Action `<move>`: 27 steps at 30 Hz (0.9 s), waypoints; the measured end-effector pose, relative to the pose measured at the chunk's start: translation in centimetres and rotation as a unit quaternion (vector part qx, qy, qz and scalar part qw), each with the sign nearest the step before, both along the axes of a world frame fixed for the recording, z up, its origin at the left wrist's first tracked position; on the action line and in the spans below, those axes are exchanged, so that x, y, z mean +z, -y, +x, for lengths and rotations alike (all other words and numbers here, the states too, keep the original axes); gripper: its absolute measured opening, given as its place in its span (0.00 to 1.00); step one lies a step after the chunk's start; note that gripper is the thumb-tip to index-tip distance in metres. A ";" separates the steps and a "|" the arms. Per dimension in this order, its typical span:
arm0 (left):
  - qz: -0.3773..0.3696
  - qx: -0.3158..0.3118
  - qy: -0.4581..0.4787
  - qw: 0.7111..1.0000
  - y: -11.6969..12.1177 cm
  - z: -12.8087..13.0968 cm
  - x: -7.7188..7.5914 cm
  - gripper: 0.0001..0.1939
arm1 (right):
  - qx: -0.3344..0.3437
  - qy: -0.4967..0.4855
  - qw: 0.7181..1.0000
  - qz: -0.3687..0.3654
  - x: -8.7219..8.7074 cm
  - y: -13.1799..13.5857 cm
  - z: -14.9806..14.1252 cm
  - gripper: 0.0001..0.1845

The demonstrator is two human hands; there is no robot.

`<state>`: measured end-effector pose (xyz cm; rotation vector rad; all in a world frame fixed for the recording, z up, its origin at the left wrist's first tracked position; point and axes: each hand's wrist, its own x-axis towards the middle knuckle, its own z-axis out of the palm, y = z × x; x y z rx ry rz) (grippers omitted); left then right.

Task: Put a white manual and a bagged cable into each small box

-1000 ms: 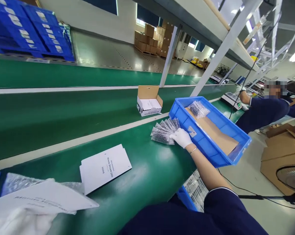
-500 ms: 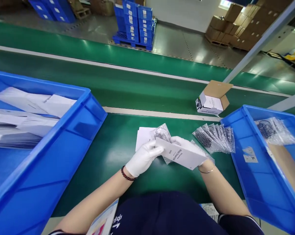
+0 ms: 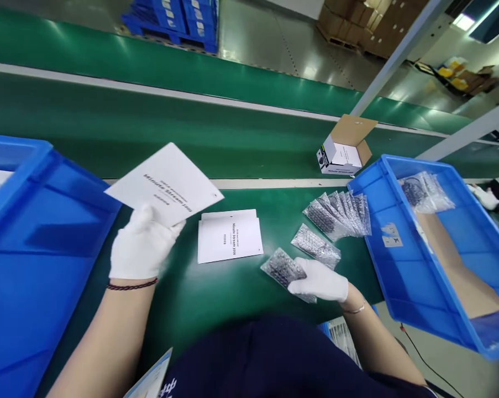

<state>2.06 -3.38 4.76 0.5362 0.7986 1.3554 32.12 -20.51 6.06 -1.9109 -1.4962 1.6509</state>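
Observation:
In white gloves, my left hand (image 3: 139, 243) is closed on the lower edge of a white printed booklet (image 3: 166, 179), raised over the left of the green bench. My right hand (image 3: 319, 279) grips a bubble-wrap bag (image 3: 283, 266) low over the bench, its thumb on top; what the bag contains is unclear. Just behind that hand lies another bubble-wrap bag (image 3: 315, 246). Between my hands a small pile of white booklets (image 3: 232, 237) rests on the bench. Several more bubble-wrap packets (image 3: 340, 214) are fanned out by the right bin.
A blue bin (image 3: 54, 260) stands at left. The right blue bin (image 3: 392, 240) contains cardboard and a clear bag (image 3: 425, 190). An open white carton (image 3: 342, 155) sits behind the bench strip. Another person's gloved hand (image 3: 483, 196) shows at far right.
My hands have moved apart. The left has carried the booklet left and up; the right has let go of it and holds a bubble-wrap bag. The view has shifted.

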 end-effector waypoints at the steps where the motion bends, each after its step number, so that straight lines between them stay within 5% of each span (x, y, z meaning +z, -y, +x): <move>1: 0.001 0.005 0.002 1.000 -0.2 -0.1 -0.2 0.10 | 0.022 0.074 0.997 -0.008 0.4 0.9 0.2 0.14; 5: 0.008 -0.006 -0.001 1.000 0.0 0.0 -1.1 0.12 | 0.099 0.180 0.978 0.040 1.3 2.9 0.4 0.12; 9: 0.011 -0.011 -0.003 1.000 0.1 -0.1 -1.8 0.14 | 0.121 0.241 0.961 0.059 0.4 2.9 0.0 0.13; 27: -0.007 -0.005 0.009 1.000 -1.0 -1.8 -3.9 0.13 | -0.067 0.319 0.911 0.254 -1.2 -1.4 5.1 0.13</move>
